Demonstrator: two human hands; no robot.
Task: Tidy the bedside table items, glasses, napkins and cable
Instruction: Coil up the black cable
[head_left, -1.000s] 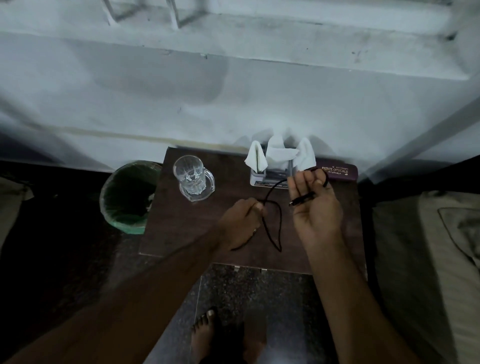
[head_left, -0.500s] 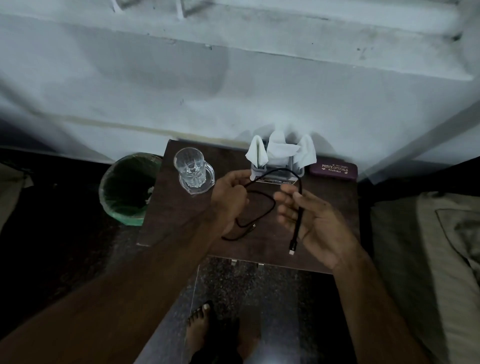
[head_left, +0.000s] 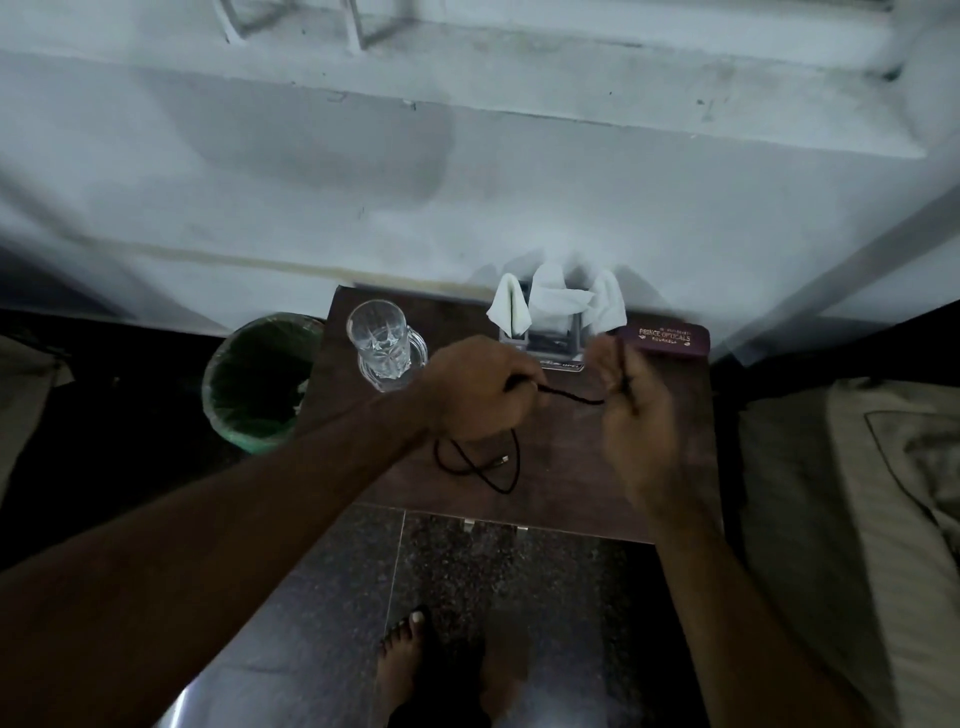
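A thin black cable (head_left: 569, 395) stretches taut between my two hands above the dark wooden bedside table (head_left: 561, 467). My left hand (head_left: 470, 392) is closed on one part of it, and a loose loop with a plug end hangs below it onto the tabletop. My right hand (head_left: 631, 410) grips the other part near the holder. White napkins (head_left: 558, 304) stand in a metal holder (head_left: 540, 340) at the table's back edge. A maroon glasses case (head_left: 665, 338) lies to the right of it. A clear drinking glass (head_left: 376, 338) stands on a saucer at the back left.
A green-lined waste bin (head_left: 257, 384) stands on the floor left of the table. A bed with a pale sheet (head_left: 852, 519) borders the table's right side. A white wall (head_left: 467, 197) runs behind. My bare feet (head_left: 405, 660) are on the dark stone floor below.
My hands have pulled apart, drawing the cable straight between them. My right hand rose toward the napkin holder, and the loose end dropped below my left hand.
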